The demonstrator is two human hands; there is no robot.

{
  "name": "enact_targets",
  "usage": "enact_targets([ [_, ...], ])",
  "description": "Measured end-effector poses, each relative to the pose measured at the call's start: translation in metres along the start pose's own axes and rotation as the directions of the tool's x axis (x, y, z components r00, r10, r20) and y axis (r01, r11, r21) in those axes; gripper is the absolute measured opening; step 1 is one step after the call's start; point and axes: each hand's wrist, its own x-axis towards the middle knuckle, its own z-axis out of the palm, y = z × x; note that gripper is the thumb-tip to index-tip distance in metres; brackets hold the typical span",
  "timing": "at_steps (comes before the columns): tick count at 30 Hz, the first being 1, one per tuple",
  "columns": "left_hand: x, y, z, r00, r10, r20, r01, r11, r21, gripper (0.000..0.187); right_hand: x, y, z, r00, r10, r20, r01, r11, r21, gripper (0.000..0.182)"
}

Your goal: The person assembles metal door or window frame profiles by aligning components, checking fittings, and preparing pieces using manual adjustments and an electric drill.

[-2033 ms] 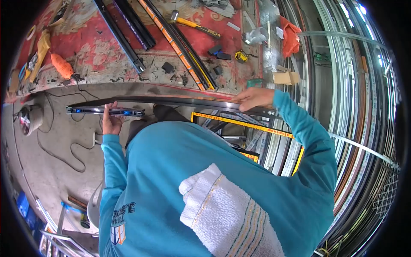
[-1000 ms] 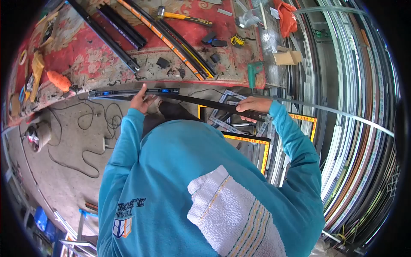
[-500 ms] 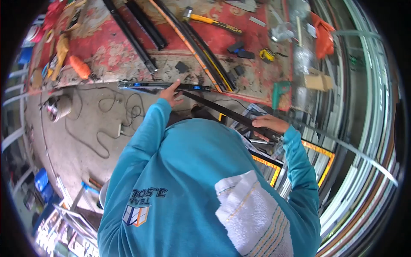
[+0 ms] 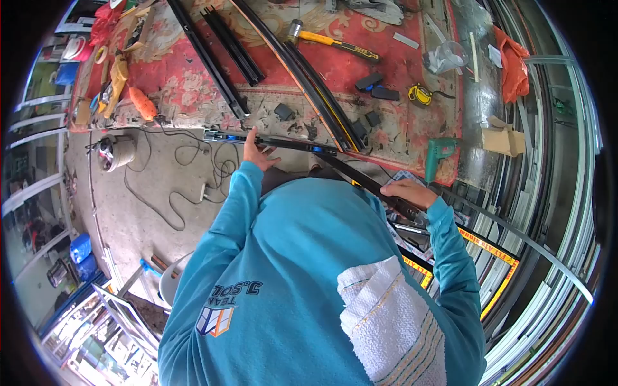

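Along the near edge of the carpeted table lies a black metal profile (image 4: 293, 144) with blue inserts. My left hand (image 4: 257, 153) touches it near its left end, one finger raised across it and the others spread below. My right hand (image 4: 412, 192) is closed round a second dark metal bar (image 4: 360, 175), which slants down to the right from the first profile's right end. Part of this bar is hidden under my hand. Small black blocks (image 4: 283, 112) lie on the table just beyond the profile.
More black profiles (image 4: 212, 64) lie on the red carpet (image 4: 174, 80), with a hammer (image 4: 335, 44), a yellow tape measure (image 4: 420, 94) and a green power tool (image 4: 440, 156). A cable (image 4: 168, 215) loops over the floor at left. Long profiles (image 4: 547, 257) are stacked at right.
My left hand has slid left along the profile and its fingers have spread. My right hand keeps hold of the slanted bar. The whole view has shifted slightly.
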Motion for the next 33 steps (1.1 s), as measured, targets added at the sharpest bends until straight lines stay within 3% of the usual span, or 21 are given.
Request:
enact_targets([
  [4,0.022,-0.008,-0.021,0.985,0.091,0.145,-0.094,0.995,0.015,0.049,0.007,-0.001,0.004,0.999,-0.039,-0.021,0.039,0.999,-0.022,0.041],
  [5,0.028,-0.011,-0.027,0.986,0.091,0.142,-0.094,0.995,0.014,0.049,0.008,-0.001,0.004,0.998,-0.051,-0.038,0.049,0.998,-0.05,0.041],
  [7,0.023,-0.013,-0.028,0.969,0.23,0.087,-0.225,0.972,-0.061,0.049,0.008,-0.004,0.006,1.0,-0.002,-0.011,0.001,1.0,-0.028,0.046],
  [11,0.011,0.007,-0.045,0.96,0.277,-0.047,-0.28,0.951,-0.129,0.048,0.01,-0.008,0.011,0.999,0.008,0.051,-0.006,0.999,-0.033,0.053],
  [13,0.015,0.023,-0.061,0.942,0.335,0.002,-0.329,0.926,-0.187,0.046,0.022,0.003,0.013,0.999,-0.013,0.034,0.017,0.989,-0.147,0.054],
  [15,0.024,0.041,-0.072,0.934,0.354,-0.047,-0.356,0.913,-0.202,0.045,0.019,-0.005,0.023,0.988,-0.141,-0.061,0.124,0.966,-0.226,0.055],
  [16,0.026,0.048,-0.077,0.939,0.345,-0.013,-0.339,0.915,-0.219,0.046,0.029,0.001,0.019,0.999,-0.039,-0.011,0.036,0.976,-0.213,0.057],
  [19,0.01,0.061,-0.077,0.922,0.386,0.021,-0.369,0.897,-0.244,0.047,0.037,0.007,0.023,0.993,-0.118,-0.029,0.107,0.962,-0.252,0.057],
  [21,0.001,0.063,-0.074,0.879,0.477,0.014,-0.427,0.799,-0.423,0.053,0.031,-0.005,0.027,0.995,-0.093,-0.028,0.081,0.956,-0.281,0.058],
  [27,0.025,0.061,-0.067,0.885,0.459,-0.076,-0.44,0.773,-0.457,0.059,0.038,-0.011,0.036,0.997,-0.079,-0.016,0.075,0.979,-0.19,0.059],
  [29,0.02,0.059,-0.063,0.887,0.45,-0.099,-0.44,0.764,-0.472,0.043,0.041,-0.013,0.037,0.995,-0.1,0.01,0.1,0.983,-0.157,0.057],
  [33,0.027,0.04,-0.071,0.885,0.463,-0.049,-0.404,0.711,-0.576,0.042,0.038,-0.016,0.041,0.992,-0.124,-0.01,0.122,0.984,-0.127,0.049],
])
